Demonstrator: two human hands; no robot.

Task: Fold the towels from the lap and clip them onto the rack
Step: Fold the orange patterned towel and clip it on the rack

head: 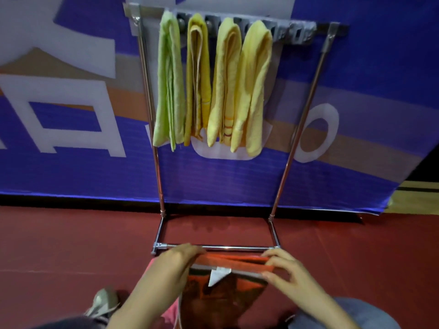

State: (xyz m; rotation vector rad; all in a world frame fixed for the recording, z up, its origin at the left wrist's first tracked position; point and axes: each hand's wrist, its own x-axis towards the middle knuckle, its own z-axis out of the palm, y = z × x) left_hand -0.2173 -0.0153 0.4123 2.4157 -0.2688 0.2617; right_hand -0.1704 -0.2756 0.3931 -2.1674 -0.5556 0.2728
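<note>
Left hand (180, 258) & right hand (283, 269) each pinch orange towel (237, 261) top corners; if I slacken grip, fold prob. sags, won't clip onto rack (301, 32).

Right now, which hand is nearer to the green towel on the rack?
Left. The left hand grips the orange towel almost below the green towel; the right hand grips it farther right.

Likely a sports hall: red floor (71, 245), large blue printed banner (71, 176).
</note>
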